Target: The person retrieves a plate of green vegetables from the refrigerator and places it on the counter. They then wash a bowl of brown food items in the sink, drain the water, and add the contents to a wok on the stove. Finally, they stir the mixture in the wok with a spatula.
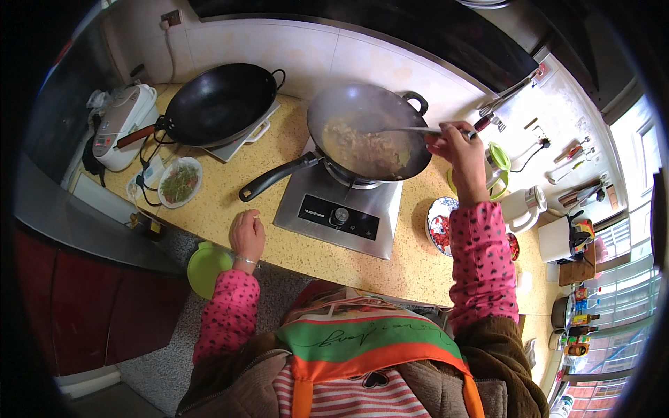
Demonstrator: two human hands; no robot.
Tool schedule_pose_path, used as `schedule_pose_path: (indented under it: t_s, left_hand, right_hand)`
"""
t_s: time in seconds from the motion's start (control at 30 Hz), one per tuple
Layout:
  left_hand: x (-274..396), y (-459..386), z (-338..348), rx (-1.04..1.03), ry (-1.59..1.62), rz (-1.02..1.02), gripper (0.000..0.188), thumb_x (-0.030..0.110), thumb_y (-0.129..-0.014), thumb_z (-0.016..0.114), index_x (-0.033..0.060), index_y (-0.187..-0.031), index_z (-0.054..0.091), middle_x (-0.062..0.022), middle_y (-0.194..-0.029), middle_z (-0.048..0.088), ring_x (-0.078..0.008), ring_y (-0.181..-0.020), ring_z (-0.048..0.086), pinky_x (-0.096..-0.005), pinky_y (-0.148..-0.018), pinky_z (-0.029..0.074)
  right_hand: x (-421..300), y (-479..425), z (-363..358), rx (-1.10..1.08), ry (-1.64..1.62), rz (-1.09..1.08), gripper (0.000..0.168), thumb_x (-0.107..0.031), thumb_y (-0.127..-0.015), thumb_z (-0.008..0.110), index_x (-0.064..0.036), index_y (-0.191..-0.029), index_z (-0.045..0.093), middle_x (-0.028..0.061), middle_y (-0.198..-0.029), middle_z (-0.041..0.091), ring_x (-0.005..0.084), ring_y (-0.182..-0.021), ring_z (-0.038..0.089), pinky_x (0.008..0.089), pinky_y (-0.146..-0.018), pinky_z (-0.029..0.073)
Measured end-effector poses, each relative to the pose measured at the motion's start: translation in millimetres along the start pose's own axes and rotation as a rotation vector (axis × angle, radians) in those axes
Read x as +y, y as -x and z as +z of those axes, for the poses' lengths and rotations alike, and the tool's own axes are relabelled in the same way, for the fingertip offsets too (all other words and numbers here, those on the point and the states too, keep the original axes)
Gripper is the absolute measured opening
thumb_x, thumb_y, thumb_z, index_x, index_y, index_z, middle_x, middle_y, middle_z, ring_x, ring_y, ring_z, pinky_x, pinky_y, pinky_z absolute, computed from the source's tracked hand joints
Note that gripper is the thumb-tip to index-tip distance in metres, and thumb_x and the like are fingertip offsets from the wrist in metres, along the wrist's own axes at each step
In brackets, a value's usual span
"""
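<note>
A black wok [339,104] stands on the single-burner gas stove [292,219]. Steam rises from the pieces of food [360,149] in a pale liquid inside it. My right hand [460,149] grips the metal handle of a cooking utensil [413,130] above the wok's right rim; steam and food hide the utensil's head. My left hand [248,235] holds nothing and rests on the counter's front edge, near the tip of the wok's black handle [277,177].
Left are a second wok [225,104], a rice cooker [125,125] and a bowl of green shreds [180,183]. Right, a patterned bowl [435,222] holds red pieces, near a white jug [517,209]. A range hood [366,23] hangs above; a green bin [209,269] stands below.
</note>
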State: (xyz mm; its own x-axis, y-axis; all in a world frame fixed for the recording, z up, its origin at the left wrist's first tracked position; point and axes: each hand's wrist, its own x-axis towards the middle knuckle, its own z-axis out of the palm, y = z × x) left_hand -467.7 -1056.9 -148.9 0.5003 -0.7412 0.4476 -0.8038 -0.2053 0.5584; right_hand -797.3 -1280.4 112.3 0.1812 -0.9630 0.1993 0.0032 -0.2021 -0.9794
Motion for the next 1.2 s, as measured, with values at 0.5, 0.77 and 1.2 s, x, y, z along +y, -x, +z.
schedule_pose_path:
  t_s: [0.5, 0.77, 1.2]
  left_hand:
    - [3, -1, 1, -0.047, -0.016, -0.029, 0.017, 0.009, -0.083, 0.056, 0.0059, -0.099, 0.06, -0.0135, -0.087, 0.058, -0.0324, -0.085, 0.056, -0.0421, -0.075, 0.045]
    - [4, -1, 2, -0.013, -0.003, 0.004, 0.017, 0.008, -0.083, 0.056, 0.0055, -0.099, 0.06, -0.0138, -0.087, 0.058, -0.0325, -0.085, 0.056, -0.0422, -0.075, 0.045]
    - [2, -1, 2, -0.027, 0.004, -0.037, 0.017, 0.01, -0.083, 0.057, 0.0068, -0.098, 0.061, -0.0135, -0.086, 0.058, -0.033, -0.086, 0.056, -0.0429, -0.075, 0.045]
  right_hand:
    - [11, 61, -34, 0.116, -0.187, 0.007, 0.01, -0.008, -0.091, 0.056, 0.001, -0.094, 0.057, 0.0123, -0.084, 0.064, 0.0237, -0.079, 0.069, 0.0336, -0.069, 0.059]
    - [26, 80, -50, 0.251, -0.247, 0.117, 0.008, -0.009, -0.091, 0.057, -0.002, -0.093, 0.054, 0.0115, -0.085, 0.063, 0.0245, -0.08, 0.069, 0.0336, -0.068, 0.059]
    - [38, 76, -43, 0.337, -0.396, 0.066, 0.009, -0.01, -0.091, 0.056, -0.002, -0.094, 0.052, 0.0123, -0.089, 0.061, 0.0264, -0.085, 0.068, 0.0362, -0.074, 0.057]
